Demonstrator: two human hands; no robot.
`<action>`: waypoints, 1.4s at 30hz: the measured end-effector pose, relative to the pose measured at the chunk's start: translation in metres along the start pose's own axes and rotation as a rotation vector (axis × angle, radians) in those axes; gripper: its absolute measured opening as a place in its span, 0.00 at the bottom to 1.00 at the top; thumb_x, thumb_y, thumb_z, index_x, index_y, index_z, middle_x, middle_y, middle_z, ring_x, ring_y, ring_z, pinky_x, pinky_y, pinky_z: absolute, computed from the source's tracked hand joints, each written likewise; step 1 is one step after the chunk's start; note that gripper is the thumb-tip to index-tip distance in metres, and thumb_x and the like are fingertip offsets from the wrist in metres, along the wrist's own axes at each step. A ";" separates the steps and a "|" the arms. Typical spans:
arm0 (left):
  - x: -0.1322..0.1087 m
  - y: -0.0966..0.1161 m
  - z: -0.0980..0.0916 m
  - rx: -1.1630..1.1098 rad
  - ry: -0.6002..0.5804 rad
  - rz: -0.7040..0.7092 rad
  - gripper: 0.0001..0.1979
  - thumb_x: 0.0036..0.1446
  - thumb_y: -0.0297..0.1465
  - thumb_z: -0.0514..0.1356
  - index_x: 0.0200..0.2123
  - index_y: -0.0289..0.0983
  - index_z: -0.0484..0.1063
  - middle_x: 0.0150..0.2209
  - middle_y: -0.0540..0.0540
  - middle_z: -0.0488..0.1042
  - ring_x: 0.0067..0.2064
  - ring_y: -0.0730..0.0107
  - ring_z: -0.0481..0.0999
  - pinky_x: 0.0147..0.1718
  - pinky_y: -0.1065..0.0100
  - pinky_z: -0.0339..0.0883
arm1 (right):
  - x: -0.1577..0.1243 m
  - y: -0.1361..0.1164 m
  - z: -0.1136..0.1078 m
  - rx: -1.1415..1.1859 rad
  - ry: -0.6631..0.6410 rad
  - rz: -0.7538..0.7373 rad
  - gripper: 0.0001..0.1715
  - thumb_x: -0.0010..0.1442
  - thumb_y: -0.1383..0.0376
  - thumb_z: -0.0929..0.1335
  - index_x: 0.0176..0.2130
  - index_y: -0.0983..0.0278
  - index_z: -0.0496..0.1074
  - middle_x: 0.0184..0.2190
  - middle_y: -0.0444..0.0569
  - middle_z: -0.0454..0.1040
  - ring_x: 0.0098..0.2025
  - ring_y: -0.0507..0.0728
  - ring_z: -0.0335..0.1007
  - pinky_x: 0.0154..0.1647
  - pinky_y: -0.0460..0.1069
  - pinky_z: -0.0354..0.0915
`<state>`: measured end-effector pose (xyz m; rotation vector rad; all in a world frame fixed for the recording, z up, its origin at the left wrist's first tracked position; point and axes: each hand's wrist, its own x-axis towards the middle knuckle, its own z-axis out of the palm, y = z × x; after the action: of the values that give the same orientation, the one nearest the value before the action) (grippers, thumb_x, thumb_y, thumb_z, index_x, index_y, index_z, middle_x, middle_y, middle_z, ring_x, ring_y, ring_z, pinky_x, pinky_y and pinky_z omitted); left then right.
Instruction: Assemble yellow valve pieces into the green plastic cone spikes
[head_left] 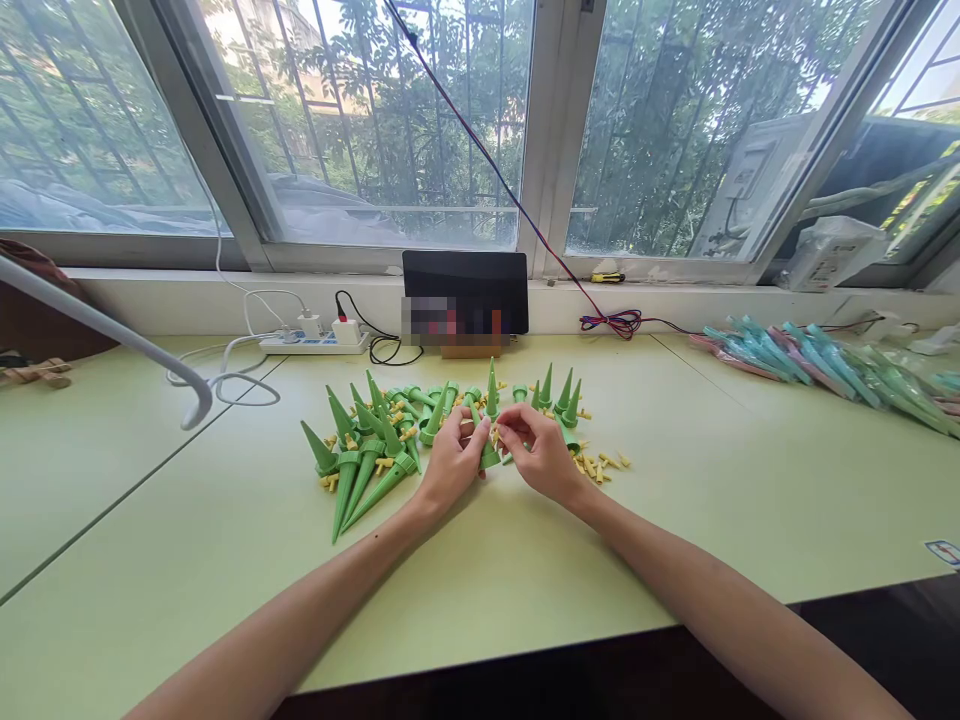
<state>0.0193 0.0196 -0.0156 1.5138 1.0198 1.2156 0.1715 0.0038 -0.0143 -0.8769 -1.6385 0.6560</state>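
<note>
My left hand (454, 458) is closed around a green cone-shaped plastic spike (490, 455) in the middle of the pale green table (675, 470). Right beside it, my right hand (541, 452) pinches a small yellow plastic piece (496, 434) at the spike's side. Both hands meet just in front of a heap of several more green spikes (375, 450), some upright, some lying flat. Small yellow pieces (600, 464) lie scattered to the right of my right hand.
A dark tablet (465, 290) leans against the window sill behind the heap. A white power strip (315, 342) with cables sits at the back left. Bagged teal and pink items (825, 365) are piled at the right. A white lamp arm (105, 335) crosses at the left.
</note>
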 end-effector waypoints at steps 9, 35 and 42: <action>-0.001 0.001 0.000 -0.004 -0.003 0.003 0.20 0.58 0.49 0.61 0.36 0.40 0.59 0.22 0.56 0.64 0.20 0.76 0.65 0.14 0.74 0.67 | 0.000 0.001 0.000 0.018 -0.009 0.001 0.06 0.66 0.61 0.66 0.38 0.62 0.68 0.32 0.46 0.71 0.31 0.53 0.71 0.34 0.49 0.70; -0.002 0.004 0.001 -0.005 0.045 0.039 0.20 0.58 0.49 0.61 0.35 0.40 0.59 0.23 0.56 0.65 0.19 0.76 0.67 0.15 0.73 0.68 | 0.000 0.005 0.000 0.040 -0.018 0.032 0.07 0.66 0.60 0.65 0.39 0.61 0.68 0.31 0.46 0.72 0.30 0.54 0.73 0.31 0.48 0.71; -0.002 0.007 0.001 -0.015 0.047 0.056 0.20 0.58 0.48 0.61 0.35 0.40 0.59 0.23 0.56 0.66 0.19 0.76 0.67 0.15 0.73 0.67 | 0.000 0.001 0.000 0.041 0.007 0.017 0.09 0.66 0.58 0.66 0.39 0.62 0.71 0.33 0.47 0.74 0.31 0.54 0.73 0.33 0.49 0.72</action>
<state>0.0200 0.0160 -0.0096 1.5171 1.0030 1.3011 0.1718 0.0045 -0.0155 -0.8633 -1.6078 0.6948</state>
